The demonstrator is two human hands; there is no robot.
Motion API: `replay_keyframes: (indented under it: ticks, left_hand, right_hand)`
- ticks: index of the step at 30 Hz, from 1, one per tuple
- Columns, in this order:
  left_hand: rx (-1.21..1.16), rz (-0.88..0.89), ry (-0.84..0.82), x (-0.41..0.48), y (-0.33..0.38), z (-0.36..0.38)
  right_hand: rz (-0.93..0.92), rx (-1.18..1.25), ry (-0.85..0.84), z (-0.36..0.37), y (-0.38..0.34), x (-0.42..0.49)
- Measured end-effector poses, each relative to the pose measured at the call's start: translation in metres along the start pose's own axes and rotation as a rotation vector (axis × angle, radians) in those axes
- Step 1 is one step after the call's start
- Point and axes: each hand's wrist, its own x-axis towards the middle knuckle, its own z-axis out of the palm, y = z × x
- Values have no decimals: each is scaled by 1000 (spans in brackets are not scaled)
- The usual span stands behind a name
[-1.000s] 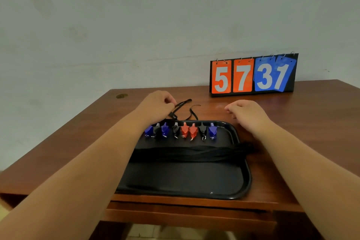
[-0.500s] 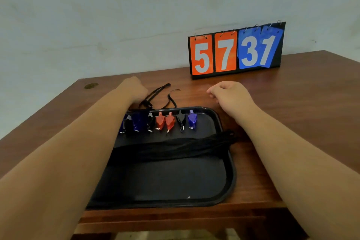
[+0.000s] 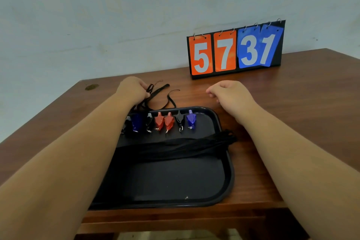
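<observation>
Separating one black cord (image 3: pixel 160 89) from its tangle | left hand (image 3: pixel 134 88): fingers pinch it on the surface (image 3: pixel 292 107) just beyond the tray (image 3: pixel 228 181) | right hand (image 3: pixel 231 95): loosely curled, empty | advice: lift slowly, pin stray loops with the right, spare the whistles (image 3: pixel 169 122)

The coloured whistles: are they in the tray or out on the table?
In the tray: the whistles lie in a row inside its far rim.

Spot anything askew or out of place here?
Yes. On the scoreboard, the blue 1 card hangs tilted, overlapping the 3 card. The black cord bundle spills over the right rim of the tray onto the table.
</observation>
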Motion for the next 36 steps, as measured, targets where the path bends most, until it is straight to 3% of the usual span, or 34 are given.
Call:
replay_keyframes:
  ticks: [7, 12, 17, 23, 30, 36]
  left_hand:
    - [-262, 178, -33, -19, 31, -5]
    - [-237, 365, -65, -32, 65, 2]
    - [-13, 512, -130, -45, 100, 11]
    - [63, 541, -117, -47, 104, 16]
    - [39, 422, -72, -40, 67, 1]
    - [-59, 357, -21, -42, 46, -23]
  right_hand:
    - [-34, 56, -1, -1, -5, -4]
    - [-102, 165, -43, 0, -7, -10]
    - [-149, 239, 5, 0, -9, -12]
    - [-79, 299, 202, -6, -7, -5]
    - [89, 431, 452, -16, 6, 4]
    - [177, 429, 521, -21, 9, 6]
